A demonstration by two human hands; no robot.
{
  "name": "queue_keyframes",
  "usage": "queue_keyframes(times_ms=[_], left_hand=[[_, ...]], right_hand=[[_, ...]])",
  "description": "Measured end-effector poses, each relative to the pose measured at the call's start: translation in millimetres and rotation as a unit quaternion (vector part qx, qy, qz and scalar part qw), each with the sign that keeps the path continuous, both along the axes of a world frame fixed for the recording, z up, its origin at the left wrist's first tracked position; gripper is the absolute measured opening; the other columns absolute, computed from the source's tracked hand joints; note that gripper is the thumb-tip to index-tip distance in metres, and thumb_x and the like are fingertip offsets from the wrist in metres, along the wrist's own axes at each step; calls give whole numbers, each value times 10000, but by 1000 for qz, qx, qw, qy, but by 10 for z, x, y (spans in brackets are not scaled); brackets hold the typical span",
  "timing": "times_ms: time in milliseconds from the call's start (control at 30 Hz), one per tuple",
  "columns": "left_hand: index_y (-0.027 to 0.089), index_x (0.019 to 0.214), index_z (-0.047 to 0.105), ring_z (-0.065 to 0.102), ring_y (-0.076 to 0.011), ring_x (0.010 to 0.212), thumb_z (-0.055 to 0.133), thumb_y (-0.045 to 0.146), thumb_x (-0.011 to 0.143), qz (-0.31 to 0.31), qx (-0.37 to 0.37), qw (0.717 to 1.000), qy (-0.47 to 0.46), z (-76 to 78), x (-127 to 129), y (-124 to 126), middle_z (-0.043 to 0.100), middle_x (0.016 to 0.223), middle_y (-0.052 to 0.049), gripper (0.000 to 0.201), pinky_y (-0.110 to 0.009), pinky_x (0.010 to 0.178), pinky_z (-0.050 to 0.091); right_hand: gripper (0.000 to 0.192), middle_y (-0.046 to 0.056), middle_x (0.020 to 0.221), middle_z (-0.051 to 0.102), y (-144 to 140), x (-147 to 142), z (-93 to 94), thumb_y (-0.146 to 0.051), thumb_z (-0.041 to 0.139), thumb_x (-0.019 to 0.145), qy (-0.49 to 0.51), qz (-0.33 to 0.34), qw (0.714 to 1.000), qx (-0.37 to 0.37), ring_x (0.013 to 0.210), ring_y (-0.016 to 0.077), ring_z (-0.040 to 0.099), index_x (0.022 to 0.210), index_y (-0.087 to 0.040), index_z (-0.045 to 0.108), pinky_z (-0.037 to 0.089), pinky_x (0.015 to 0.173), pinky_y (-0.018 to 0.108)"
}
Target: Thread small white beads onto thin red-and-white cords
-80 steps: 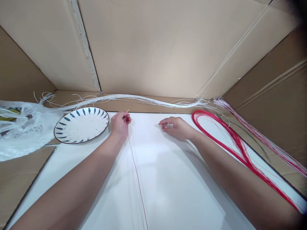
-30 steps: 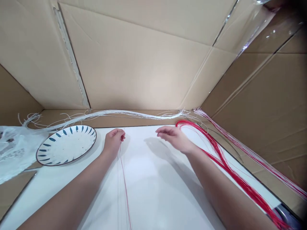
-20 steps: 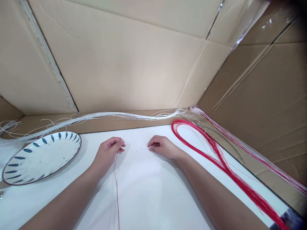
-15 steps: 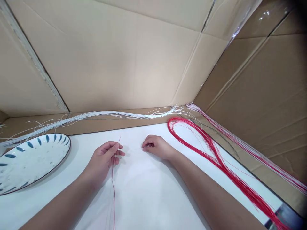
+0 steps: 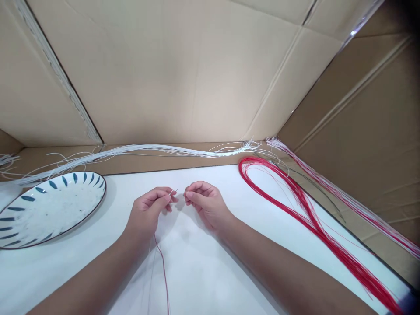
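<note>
My left hand (image 5: 147, 214) pinches the tip of a thin red strand (image 5: 163, 271) between thumb and forefinger; the strand trails back toward me across the white board (image 5: 210, 271). A short pale end pokes out past the fingertips. My right hand (image 5: 203, 203) sits just to the right, fingers curled and pinched, its fingertips a small gap from the strand's tip. Whether it holds anything tiny I cannot tell. Both hands hover low over the white board's middle.
A white plate (image 5: 49, 210) with blue leaf marks lies at the left. A looped bundle of red strands (image 5: 305, 214) runs along the right side. White strands (image 5: 138, 151) lie along the back edge, pink-white strands (image 5: 344, 201) at the right. Cardboard walls enclose the space.
My right hand has drawn in from the right and closed its fingers near the left hand. My left hand has turned the strand's tip toward it. The view shifted right, then back.
</note>
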State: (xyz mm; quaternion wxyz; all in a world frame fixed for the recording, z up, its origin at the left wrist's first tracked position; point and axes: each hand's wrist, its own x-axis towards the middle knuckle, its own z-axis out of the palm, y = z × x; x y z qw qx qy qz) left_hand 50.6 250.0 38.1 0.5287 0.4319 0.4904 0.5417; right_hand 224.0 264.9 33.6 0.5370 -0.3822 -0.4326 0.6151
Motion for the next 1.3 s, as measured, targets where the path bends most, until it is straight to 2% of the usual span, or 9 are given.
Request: queue_keyframes(times_ms=[67, 167, 233, 467, 600, 767, 933, 1133, 1300], left_hand=[[196, 639, 729, 678, -239, 983, 773, 343, 755, 7, 22, 999, -24, 2, -4, -17, 747, 1164, -86, 192, -347, 854, 553], [199, 671, 734, 680, -255, 1072, 723, 283, 828, 7, 39, 998, -57, 20, -16, -37, 755, 1208, -72, 179, -404, 985, 526], [197, 661, 730, 682, -256, 1076, 716, 257, 836, 8, 37, 997, -60, 35, -19, -43, 767, 1191, -71, 186, -410, 992, 519], [220, 658, 761, 708, -208, 987, 702, 193, 839, 1, 45, 999, -1, 77, -4, -55, 792, 1115, -43, 192, -361, 938, 552], [230, 644, 750, 719, -198, 1044, 670, 134, 847, -6, 60, 998, 6, 109, 2, -81, 801, 1105, -24, 239, -328, 937, 570], [223, 627, 728, 726, -212, 1038, 657, 124, 828, -3, 35, 999, 15, 179, 19, -114, 803, 1125, -37, 235, -365, 953, 578], [217, 608, 718, 736, -236, 1025, 658, 145, 801, 29, 11, 1000, 6, 229, 63, -133, 809, 1117, -53, 214, -402, 963, 581], [218, 614, 720, 745, -197, 1018, 677, 166, 821, 30, 7, 999, 20, 274, 88, -154, 818, 1084, -32, 217, -312, 909, 602], [220, 610, 717, 752, -179, 994, 669, 145, 825, 26, 14, 999, 19, 289, 90, -161, 822, 1047, -13, 233, -293, 906, 602]], right_hand=[[297, 6, 786, 728, -4, -208, 23, -376, 874, 664, 66, 19, 997, -29, 705, 115, 644, 843, -201, 714, 554, 765, 281], [338, 24, 793, 761, 28, -354, 57, -345, 947, 632, 172, 62, 981, -71, 717, 96, 678, 865, -166, 781, 569, 746, 218], [323, 22, 764, 762, 50, -352, 65, -305, 976, 623, 211, 89, 970, -86, 695, 81, 684, 844, -147, 799, 572, 715, 178], [216, 3, 765, 772, 53, -222, 33, -258, 941, 718, 216, 130, 963, -98, 691, 57, 692, 856, -162, 804, 589, 714, 142], [171, 9, 794, 789, 56, -196, 34, -217, 911, 762, 222, 145, 958, -107, 711, 58, 715, 888, -170, 805, 605, 748, 143], [139, -7, 805, 805, 65, -170, 39, -175, 904, 766, 238, 167, 950, -111, 723, 52, 744, 866, -193, 810, 610, 749, 110], [127, -18, 837, 816, 58, -157, 44, -171, 895, 778, 231, 171, 952, -109, 758, 55, 762, 873, -200, 817, 623, 767, 104], [99, -12, 848, 820, 53, -146, 53, -140, 858, 815, 233, 174, 951, -102, 773, 54, 768, 890, -191, 818, 626, 793, 104], [90, -13, 840, 818, 50, -137, 68, -129, 839, 830, 231, 175, 952, -99, 759, 50, 764, 890, -192, 817, 623, 791, 105]])
